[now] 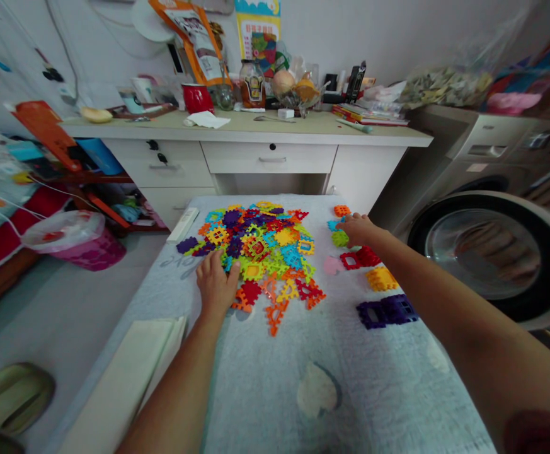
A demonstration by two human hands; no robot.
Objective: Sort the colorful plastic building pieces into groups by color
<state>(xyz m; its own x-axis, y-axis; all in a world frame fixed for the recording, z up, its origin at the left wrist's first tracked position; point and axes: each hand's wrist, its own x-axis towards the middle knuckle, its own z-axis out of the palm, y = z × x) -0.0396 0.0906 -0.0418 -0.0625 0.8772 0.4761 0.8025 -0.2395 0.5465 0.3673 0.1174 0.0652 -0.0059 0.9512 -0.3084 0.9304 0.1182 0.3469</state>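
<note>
A mixed heap of colourful plastic interlocking tiles [265, 243], squares and triangles with toothed edges, lies on the cloth-covered table [265, 391]. At the heap's near left edge rests my left hand [217, 282], fingers spread and thumb apart, touching tiles without gripping one. My right hand [357, 229] reaches to the right side, its fingers closed down on a blue interlocking tile [333, 225]. Beside that hand, tiles sit grouped by colour: orange [341, 210], green [339, 238], red [360, 257], yellow [381, 279] and purple [388, 311]. My right fingertips are partly hidden.
White boxes or boards [128, 372] lie along the table's left edge. Behind stands a cabinet [269, 157] crowded with jars, a red cup [198, 98] and books. A washing machine [482, 151] with its round door open is at right; a pink bin [83, 243] is at left.
</note>
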